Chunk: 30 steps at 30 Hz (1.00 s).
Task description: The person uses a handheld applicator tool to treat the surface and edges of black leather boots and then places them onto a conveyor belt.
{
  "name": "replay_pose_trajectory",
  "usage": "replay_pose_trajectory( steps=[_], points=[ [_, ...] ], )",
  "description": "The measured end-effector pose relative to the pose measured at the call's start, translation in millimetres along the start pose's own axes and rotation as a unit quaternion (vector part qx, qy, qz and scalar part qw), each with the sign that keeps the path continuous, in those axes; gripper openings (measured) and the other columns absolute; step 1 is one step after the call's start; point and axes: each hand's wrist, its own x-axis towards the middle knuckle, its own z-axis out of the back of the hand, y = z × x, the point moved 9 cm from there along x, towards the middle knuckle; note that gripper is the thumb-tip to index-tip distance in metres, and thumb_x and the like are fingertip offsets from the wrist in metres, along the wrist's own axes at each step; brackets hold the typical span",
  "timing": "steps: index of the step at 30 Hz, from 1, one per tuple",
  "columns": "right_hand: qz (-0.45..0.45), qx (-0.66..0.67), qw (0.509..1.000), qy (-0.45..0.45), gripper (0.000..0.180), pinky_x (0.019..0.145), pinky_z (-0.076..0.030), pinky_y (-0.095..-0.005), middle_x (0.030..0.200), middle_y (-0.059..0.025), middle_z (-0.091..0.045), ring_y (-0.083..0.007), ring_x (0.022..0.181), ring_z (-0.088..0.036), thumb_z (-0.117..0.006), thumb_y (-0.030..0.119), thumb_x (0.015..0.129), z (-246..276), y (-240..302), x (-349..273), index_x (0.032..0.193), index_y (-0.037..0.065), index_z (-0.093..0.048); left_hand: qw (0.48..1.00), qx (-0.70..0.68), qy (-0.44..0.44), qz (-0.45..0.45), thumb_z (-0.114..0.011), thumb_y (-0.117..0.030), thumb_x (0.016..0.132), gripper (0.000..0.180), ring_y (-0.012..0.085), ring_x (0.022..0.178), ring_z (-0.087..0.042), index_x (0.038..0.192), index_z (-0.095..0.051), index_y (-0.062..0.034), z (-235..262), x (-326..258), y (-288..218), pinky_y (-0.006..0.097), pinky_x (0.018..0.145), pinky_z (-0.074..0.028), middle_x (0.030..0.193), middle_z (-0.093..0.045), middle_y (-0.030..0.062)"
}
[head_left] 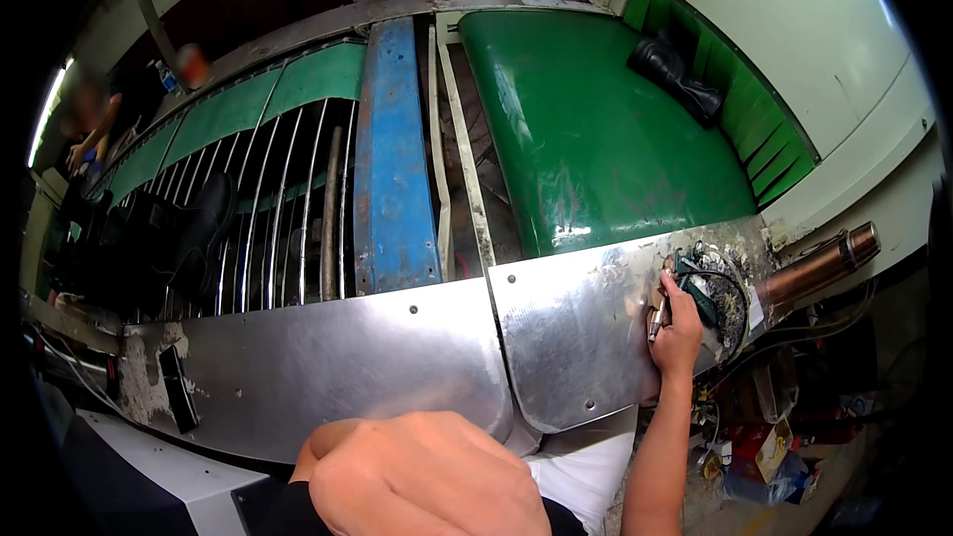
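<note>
One small dark tool sits at the right end of the metal plate, in a messy patch of glue and wires. The right hand is curled around it, fingers closed on the handle, pressing against the plate. The left hand is down low near the camera, balled up loosely, can't tell if anything's in it. Behind the plate there's a green conveyor belt with a black boot on it, plus a blue beam and wire rails.
</note>
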Motion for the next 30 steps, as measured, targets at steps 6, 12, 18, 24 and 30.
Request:
replay_pose_trajectory(
  steps=[6,12,18,24,30],
  points=[
    [0.025,0.019,1.0,-0.004,0.053,0.078,-0.048,-0.0411,0.093,-0.0157,-0.064,-0.0346,0.086,-0.061,-0.061,-0.004,0.073,-5.2,13.8,4.6,0.125,0.006,-0.063,0.987,-0.156,-0.003,0.036,-0.066,-0.004,0.091,0.013,0.0209,0.045,-0.052,0.084,-0.071,0.0058,-15.8,-6.7,-0.8,0.029,0.041,-0.039,0.069,-0.063,0.0146],
    [0.028,0.01,1.0,-0.003,0.053,0.076,-0.05,-0.0381,0.092,-0.0162,-0.063,-0.0339,0.084,-0.061,-0.063,-0.004,0.073,-4.6,10.2,3.5,0.125,0.006,-0.062,0.986,-0.167,-0.024,0.005,-0.07,-0.008,0.088,0.009,0.0206,0.058,-0.053,0.088,-0.072,0.0013,-16.5,-7.1,1.0,0.029,0.05,-0.041,0.079,-0.063,0.0144],
    [0.026,0.019,0.999,-0.005,0.052,0.077,-0.05,-0.0379,0.092,-0.0166,-0.062,-0.0344,0.084,-0.061,-0.062,-0.003,0.074,-4.1,9.1,2.5,0.126,0.006,-0.062,0.98,-0.186,-0.066,-0.01,-0.071,-0.012,0.086,0.011,0.0217,0.068,-0.056,0.086,-0.073,-0.0019,-12.9,-17.2,2.2,0.031,0.058,-0.045,0.089,-0.065,0.0156],
    [0.013,0.023,1.0,0.001,0.05,0.079,-0.049,-0.04,0.093,-0.0165,-0.064,-0.0344,0.086,-0.061,-0.064,-0.002,0.075,-4.3,12.7,4.1,0.124,0.005,-0.063,0.975,-0.171,-0.139,-0.027,-0.065,-0.01,0.089,0.013,0.0193,0.063,-0.055,0.08,-0.073,-0.0042,-8.5,-4.3,-4.5,0.029,0.055,-0.044,0.079,-0.064,0.0126],
    [0.022,0.026,0.999,-0.009,0.05,0.077,-0.049,-0.0401,0.092,-0.0165,-0.064,-0.0342,0.086,-0.061,-0.063,-0.002,0.075,-3.5,12.9,4.1,0.124,0.006,-0.063,0.983,-0.161,-0.064,0.058,-0.063,-0.009,0.09,0.019,0.0174,0.059,-0.053,0.075,-0.073,-0.0049,-12.9,-0.6,-3.6,0.028,0.052,-0.042,0.071,-0.063,0.01]
  ],
)
